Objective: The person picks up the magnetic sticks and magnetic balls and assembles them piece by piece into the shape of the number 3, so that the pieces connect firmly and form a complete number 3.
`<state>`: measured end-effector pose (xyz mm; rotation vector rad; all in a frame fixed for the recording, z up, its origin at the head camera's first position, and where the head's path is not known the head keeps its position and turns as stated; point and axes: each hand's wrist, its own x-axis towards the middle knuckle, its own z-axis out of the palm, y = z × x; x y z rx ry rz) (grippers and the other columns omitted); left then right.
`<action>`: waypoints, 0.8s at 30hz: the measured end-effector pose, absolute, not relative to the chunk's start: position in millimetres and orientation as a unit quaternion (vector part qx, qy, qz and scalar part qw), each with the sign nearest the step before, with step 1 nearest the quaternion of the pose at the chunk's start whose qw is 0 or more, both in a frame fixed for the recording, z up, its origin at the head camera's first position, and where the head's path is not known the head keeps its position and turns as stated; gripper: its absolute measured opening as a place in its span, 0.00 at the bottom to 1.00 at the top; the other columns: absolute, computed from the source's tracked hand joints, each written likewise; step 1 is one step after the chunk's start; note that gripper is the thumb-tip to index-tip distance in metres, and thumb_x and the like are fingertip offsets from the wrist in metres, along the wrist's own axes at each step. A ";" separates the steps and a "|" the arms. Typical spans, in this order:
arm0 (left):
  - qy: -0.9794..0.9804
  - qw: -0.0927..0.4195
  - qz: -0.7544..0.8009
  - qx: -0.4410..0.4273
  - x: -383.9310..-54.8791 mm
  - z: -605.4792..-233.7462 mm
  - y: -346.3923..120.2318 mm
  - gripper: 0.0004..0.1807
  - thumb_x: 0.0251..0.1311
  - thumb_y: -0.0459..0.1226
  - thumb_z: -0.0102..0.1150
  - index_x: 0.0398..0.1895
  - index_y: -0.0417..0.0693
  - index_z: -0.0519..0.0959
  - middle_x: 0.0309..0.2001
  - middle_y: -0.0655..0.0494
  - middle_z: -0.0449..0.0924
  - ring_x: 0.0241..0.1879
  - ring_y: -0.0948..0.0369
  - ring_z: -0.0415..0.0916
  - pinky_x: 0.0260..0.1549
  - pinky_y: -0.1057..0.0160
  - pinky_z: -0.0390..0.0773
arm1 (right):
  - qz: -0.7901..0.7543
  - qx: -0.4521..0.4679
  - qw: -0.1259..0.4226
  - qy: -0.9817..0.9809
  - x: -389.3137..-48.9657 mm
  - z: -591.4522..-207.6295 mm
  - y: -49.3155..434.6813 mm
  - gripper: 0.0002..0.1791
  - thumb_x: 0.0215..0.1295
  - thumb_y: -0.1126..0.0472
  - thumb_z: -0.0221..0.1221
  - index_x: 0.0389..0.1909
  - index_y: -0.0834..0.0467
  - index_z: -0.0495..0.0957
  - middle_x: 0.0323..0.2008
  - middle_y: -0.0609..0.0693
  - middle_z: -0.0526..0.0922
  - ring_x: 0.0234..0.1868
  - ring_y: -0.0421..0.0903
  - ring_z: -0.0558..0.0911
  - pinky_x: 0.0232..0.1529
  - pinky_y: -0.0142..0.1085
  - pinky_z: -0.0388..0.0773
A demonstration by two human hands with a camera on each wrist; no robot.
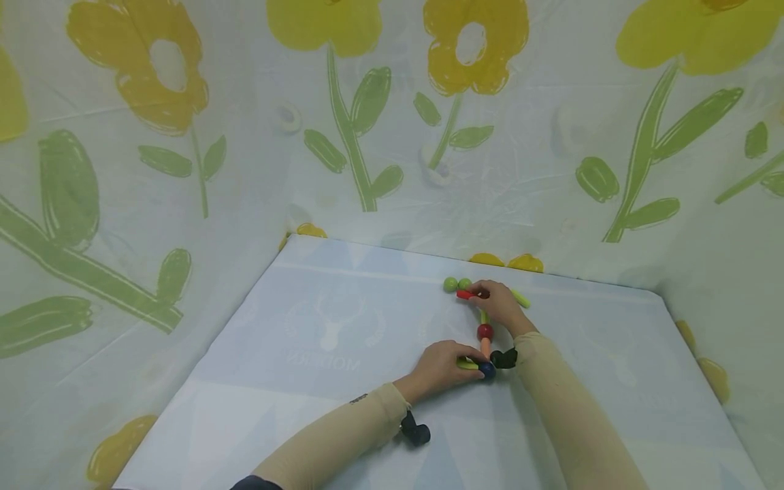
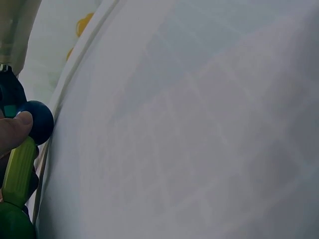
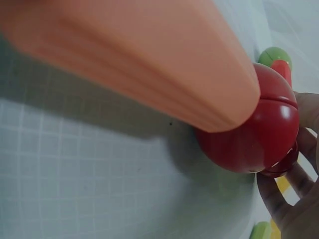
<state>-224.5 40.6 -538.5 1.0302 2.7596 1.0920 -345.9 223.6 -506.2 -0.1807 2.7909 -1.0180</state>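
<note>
My left hand (image 1: 444, 367) pinches a blue ball (image 1: 486, 370) of a ball-and-rod building toy, thumb pressed on it in the left wrist view. A yellow-green rod (image 2: 19, 172) runs from that ball to a green ball (image 2: 15, 221). An orange rod (image 1: 486, 348) links upward to a red ball (image 1: 485, 331); a yellow-green rod (image 1: 484, 316) continues beyond. Farther back, my right hand (image 1: 499, 303) pinches a red rod (image 1: 465, 295) beside two light green balls (image 1: 451, 284). In the right wrist view, its fingers curl behind the large red ball (image 3: 266, 129), around a darker red ball (image 3: 286, 164).
Another yellow-green rod (image 1: 520, 298) lies right of the right hand. The pale cloth-covered table (image 1: 343, 422) ends at a flower-printed curtain (image 1: 520, 177) behind. Black wrist cameras hang under both forearms, the right one (image 1: 505, 358) close to the orange rod.
</note>
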 end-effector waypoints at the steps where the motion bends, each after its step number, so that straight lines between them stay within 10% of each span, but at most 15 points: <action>1: 0.878 0.000 0.348 0.328 -224.4 -538.5 40.5 0.14 0.61 0.47 0.72 0.50 0.63 0.88 0.43 0.75 0.86 0.43 0.77 0.78 0.44 0.76 0.72 | -0.341 -0.060 0.082 0.935 -345.9 -506.4 223.7 0.16 0.73 0.59 0.61 0.58 0.58 0.80 0.55 0.59 0.81 0.56 0.57 0.76 0.63 0.53 0.72; 24: 0.880 -0.001 0.341 0.329 -223.6 -536.9 39.6 0.14 0.61 0.47 0.72 0.50 0.63 0.88 0.43 0.75 0.86 0.42 0.77 0.78 0.44 0.76 0.72 | -0.343 -0.059 0.062 0.936 -340.7 -504.1 232.0 0.16 0.72 0.59 0.62 0.58 0.56 0.80 0.56 0.58 0.81 0.59 0.59 0.74 0.63 0.56 0.71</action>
